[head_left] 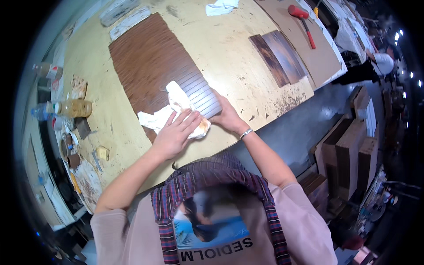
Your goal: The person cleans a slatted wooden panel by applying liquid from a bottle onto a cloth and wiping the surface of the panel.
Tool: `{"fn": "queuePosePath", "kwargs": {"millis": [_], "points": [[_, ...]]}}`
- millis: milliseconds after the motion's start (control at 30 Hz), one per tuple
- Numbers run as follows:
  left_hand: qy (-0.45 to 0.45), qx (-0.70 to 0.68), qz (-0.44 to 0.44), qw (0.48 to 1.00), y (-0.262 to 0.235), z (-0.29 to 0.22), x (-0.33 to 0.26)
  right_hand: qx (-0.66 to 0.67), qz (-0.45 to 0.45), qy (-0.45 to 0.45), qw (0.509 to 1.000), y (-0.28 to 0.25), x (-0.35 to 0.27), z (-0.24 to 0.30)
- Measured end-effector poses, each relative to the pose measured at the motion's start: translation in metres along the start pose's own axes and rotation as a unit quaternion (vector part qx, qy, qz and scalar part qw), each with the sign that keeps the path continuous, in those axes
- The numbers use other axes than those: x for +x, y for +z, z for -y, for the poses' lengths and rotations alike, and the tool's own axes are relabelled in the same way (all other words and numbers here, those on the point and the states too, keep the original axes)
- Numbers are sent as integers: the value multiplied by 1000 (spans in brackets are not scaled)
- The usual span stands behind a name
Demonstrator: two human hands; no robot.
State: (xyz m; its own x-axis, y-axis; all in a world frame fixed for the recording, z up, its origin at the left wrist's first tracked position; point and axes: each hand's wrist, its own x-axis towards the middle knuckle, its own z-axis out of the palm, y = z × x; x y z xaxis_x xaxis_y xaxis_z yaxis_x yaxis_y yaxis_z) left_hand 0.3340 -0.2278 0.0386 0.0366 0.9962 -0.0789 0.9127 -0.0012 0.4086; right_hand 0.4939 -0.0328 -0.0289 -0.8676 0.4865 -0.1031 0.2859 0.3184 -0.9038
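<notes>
A brown grooved wooden panel (148, 55) lies on the pale worktable, its near right part shining under the light. My left hand (176, 134) presses a crumpled white cloth (177, 96) with brownish stains onto the panel's near end, fingers laid over the fabric. Part of the cloth is hidden under the palm. At the panel's near right corner, my right hand (229, 115) grips the edge, fingers along the right side and thumb at the near side. A bracelet circles the right wrist.
Bottles, including one of yellowish liquid (74, 108), line the left side. A yellow block (103, 153) lies nearby. Two dark wood pieces (282, 57) and a red mallet (302, 22) are at right. Another white cloth (221, 6) lies far back. A person (383, 62) stands beyond.
</notes>
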Motion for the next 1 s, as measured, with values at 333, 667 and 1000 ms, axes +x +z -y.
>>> {"fn": "queuePosePath", "kwargs": {"millis": [333,667,1000], "points": [[-38,-9,-39,999,9,6,-38,24,-4,4,1000,-1,5,2],[-65,-56,-118,989,6,-1,-41,58,5,2,998,1,6,5],[-240,-337,-365,834,-22,2,-153,-25,-72,-88,993,-19,2,23]]}}
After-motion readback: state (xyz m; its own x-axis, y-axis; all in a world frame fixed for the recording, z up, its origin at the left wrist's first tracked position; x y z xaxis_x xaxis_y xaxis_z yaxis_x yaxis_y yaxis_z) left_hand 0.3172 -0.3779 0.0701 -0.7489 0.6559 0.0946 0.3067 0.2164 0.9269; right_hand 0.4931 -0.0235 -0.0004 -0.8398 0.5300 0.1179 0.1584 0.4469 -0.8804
